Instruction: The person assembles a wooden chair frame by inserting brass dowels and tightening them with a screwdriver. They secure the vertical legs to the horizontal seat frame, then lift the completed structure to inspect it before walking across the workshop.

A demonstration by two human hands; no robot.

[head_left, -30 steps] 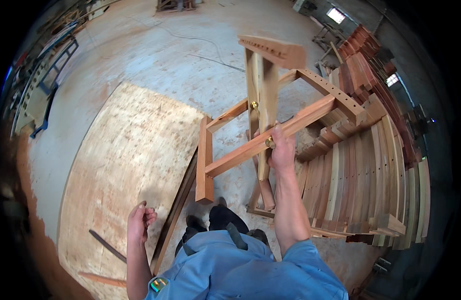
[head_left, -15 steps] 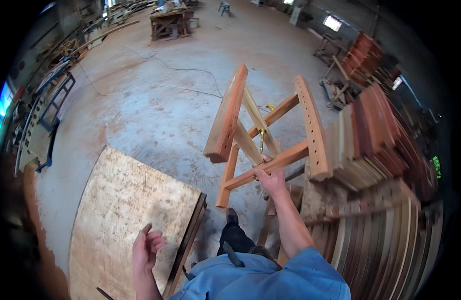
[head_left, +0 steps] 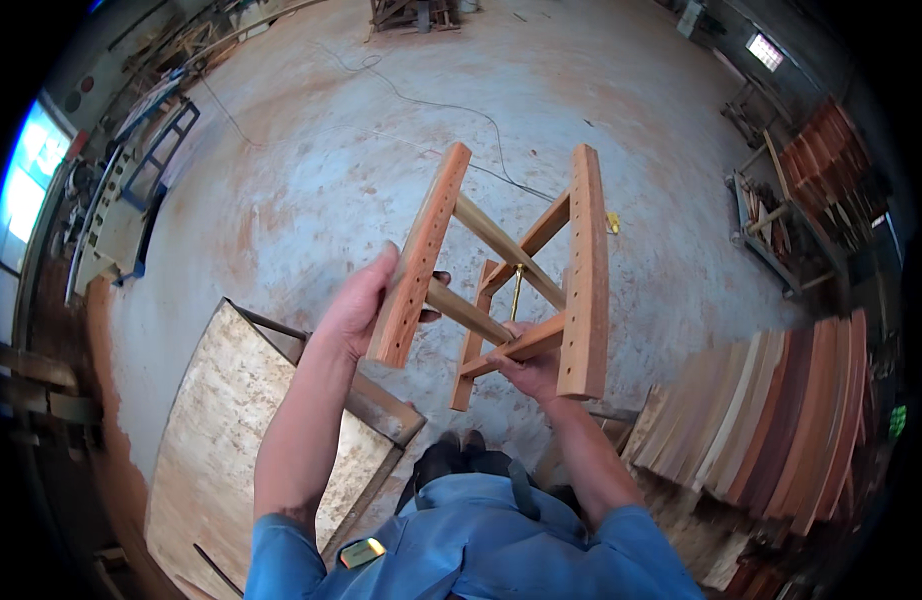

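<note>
In front of me I hold a wooden folding stool frame (head_left: 521,345), with crossed legs and two top rails drilled with a row of small holes. My left hand (head_left: 361,298) is wrapped round the left top rail, its fingertips showing on the inner side. Lower down, my right hand (head_left: 533,372) is closed round the legs of the frame near where they cross, beside the right rail. A thin brass-coloured rod (head_left: 516,292) runs between the crossed legs. The frame is in the air, tilted away from me.
A worn board-topped stack (head_left: 231,430) stands low at my left. To my right are stacked curved wooden slats (head_left: 751,420). A cable (head_left: 451,108) trails over the dusty floor, near a small yellow thing (head_left: 613,222). A blue-framed machine (head_left: 131,215) stands far left, a wood-laden cart (head_left: 781,230) far right.
My left hand has risen from over the board and taken hold of the left rail. The frame has turned, so the left rail's holed face shows. My view has swung left.
</note>
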